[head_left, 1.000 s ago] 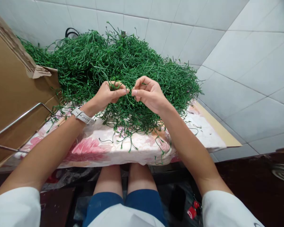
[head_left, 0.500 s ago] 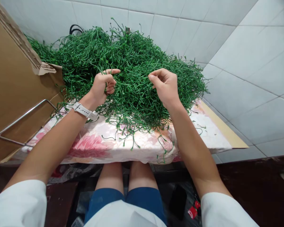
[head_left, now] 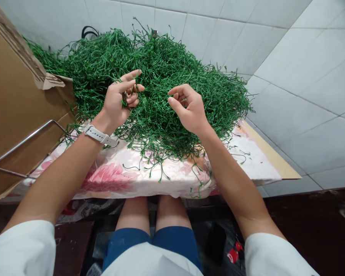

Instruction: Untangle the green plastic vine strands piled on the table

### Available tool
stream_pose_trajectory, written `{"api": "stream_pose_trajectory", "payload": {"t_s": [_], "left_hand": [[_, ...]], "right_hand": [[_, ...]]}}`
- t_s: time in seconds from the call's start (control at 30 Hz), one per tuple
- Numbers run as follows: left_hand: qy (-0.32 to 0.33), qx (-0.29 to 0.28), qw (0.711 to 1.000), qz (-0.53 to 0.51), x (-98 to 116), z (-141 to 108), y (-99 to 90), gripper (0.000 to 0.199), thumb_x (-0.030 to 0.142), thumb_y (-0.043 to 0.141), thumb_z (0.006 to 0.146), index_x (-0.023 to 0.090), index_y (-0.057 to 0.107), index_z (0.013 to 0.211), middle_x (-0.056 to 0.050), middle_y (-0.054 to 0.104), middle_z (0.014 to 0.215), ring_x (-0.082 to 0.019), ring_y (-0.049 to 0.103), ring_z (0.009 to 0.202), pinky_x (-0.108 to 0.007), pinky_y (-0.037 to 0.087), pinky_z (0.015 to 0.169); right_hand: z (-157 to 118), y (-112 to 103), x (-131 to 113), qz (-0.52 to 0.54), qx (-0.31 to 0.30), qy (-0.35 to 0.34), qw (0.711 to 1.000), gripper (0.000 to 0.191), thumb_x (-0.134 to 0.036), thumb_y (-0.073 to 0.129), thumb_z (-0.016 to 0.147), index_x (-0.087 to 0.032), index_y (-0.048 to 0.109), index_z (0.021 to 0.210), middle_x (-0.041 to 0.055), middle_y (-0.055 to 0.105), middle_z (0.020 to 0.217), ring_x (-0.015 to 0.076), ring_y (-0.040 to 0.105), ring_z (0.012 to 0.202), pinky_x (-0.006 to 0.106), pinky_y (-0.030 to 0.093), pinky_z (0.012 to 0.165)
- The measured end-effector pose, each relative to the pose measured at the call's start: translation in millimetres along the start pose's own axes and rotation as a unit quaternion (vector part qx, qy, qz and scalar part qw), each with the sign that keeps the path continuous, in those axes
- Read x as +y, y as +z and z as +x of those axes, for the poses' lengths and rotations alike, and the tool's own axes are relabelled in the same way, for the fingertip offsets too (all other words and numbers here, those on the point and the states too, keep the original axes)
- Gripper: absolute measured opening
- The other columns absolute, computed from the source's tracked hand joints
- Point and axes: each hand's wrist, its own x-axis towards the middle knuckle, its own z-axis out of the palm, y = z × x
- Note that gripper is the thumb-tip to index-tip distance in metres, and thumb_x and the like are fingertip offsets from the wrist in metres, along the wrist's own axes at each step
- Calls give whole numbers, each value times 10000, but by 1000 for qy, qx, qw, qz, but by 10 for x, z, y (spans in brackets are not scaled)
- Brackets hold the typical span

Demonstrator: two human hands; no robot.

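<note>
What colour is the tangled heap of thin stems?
The tangled heap of thin stems is green, best seen in the head view.

The place is an indoor corner, most probably in a home or in a small workroom; which one, I cannot tell with certainty. Glossy white rectangular wall tiles (head_left: 207, 42) cover the upper part of the frame and the right side, as in a kitchen or a washroom. In the centre, a white cloth with pink flowers (head_left: 109, 178) covers the table, and this looks domestic. A large heap of thin green curly stems (head_left: 218, 92) lies on it, and a brown corrugated cardboard box (head_left: 14, 99) at the left suggests handwork.
</note>
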Motion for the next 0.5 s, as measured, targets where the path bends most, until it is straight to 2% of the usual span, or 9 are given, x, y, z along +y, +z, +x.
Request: {"api": "stream_pose_trajectory", "payload": {"t_s": [0.17,0.3,0.37,0.5], "left_hand": [[76,-58,995,17,-28,-46,51,81,239,710,862,236,738,938,7,628,649,-82,402,463,-286,265,443],[102,-121,986,54,-134,-155,177,92,289,738,859,216,753,913,4,636,634,-78,415,479,-276,279,462],[113,-120,982,87,-192,-175,209,120,317,761,850,202,744,883,-7,658,664,-71,419,469,-276,273,464],[157,-66,981,97,-257,-98,165,74,264,750,837,198,723,820,-4,658,635,-62,375,429,-291,202,437]], "right_hand": [[-44,87,-117,-37,-54,-26,998,403,-631,571,991,-250,659,1090,43,614,921,181,541,806,362,480,758],[-76,188,-141,-104,-111,-62,986,293,-519,665,966,-237,655,1046,45,644,950,214,561,905,405,461,891],[-84,219,-118,-133,-134,-64,980,190,-409,675,963,-224,633,947,35,643,911,210,556,880,408,435,907],[-80,211,-86,-149,-151,-55,976,127,-294,633,962,-218,614,862,15,630,827,188,532,797,402,413,892]]}}
